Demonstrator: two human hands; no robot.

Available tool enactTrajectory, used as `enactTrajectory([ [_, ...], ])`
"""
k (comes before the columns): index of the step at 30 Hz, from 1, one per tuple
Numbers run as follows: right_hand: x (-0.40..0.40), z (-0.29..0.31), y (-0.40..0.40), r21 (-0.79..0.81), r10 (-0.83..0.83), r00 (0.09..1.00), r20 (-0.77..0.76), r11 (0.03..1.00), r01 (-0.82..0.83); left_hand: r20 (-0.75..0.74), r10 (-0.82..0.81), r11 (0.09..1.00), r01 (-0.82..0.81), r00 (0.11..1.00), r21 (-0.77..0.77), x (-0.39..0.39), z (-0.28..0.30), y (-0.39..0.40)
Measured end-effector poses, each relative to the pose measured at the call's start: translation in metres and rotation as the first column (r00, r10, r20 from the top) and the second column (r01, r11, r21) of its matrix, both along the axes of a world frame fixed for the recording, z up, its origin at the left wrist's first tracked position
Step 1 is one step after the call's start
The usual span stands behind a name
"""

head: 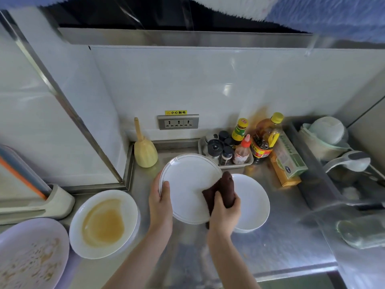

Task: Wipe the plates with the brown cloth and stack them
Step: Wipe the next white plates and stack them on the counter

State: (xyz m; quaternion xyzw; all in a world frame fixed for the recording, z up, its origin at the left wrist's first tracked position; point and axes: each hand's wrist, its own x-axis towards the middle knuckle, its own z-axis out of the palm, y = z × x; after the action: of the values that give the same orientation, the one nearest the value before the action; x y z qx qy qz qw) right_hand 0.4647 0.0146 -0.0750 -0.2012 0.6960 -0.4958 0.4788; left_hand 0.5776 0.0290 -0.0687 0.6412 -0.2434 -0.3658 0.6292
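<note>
Cloth (220, 193), bunched in the right hand (226, 213), presses the tilted plate (188, 187) at centre frame, whose left rim the left hand (160, 202) pinches; best sweep outward to the rim, gripping firmly.

Brightness: evenly bright, soft daylight tone.
Glare: pale reflections on the wall tiles (227, 88) at centre right, and sheen on the steel counter (277, 243) at lower right.
Shadows: faint and soft, under the plates.
Blur: right edge smeared; lower left corner soft.
Distortion: wide-angle bending, straight edges bow toward the frame's borders.
Sharpest: centre of the frame.
</note>
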Motion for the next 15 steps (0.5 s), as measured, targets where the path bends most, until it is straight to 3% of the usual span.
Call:
enactTrajectory([
  [4, 0.020, 0.000, 0.017, 0.057, -0.125, 0.977, 0.173, 0.991, 0.117, 0.003, 0.084, 0.995, -0.084, 0.996, 0.060, -0.021, -0.004, 0.003],
  [8, 0.001, 0.007, 0.000, 0.023, -0.078, 0.969, 0.235, 0.997, 0.075, -0.160, -0.071, 0.983, 0.095, 0.985, 0.154, -0.004, -0.002, 0.003],
  [12, -0.032, 0.006, -0.022, -0.103, 0.211, 0.976, 0.053, 0.973, -0.205, -0.065, -0.245, 0.926, 0.253, 0.967, 0.280, 0.042, 0.014, -0.013],
  [15, -0.051, 0.017, -0.043, -0.154, 0.462, 0.882, -0.092, 0.869, -0.471, -0.011, -0.453, 0.831, 0.426, 0.892, 0.358, 0.062, 0.028, -0.030],
])
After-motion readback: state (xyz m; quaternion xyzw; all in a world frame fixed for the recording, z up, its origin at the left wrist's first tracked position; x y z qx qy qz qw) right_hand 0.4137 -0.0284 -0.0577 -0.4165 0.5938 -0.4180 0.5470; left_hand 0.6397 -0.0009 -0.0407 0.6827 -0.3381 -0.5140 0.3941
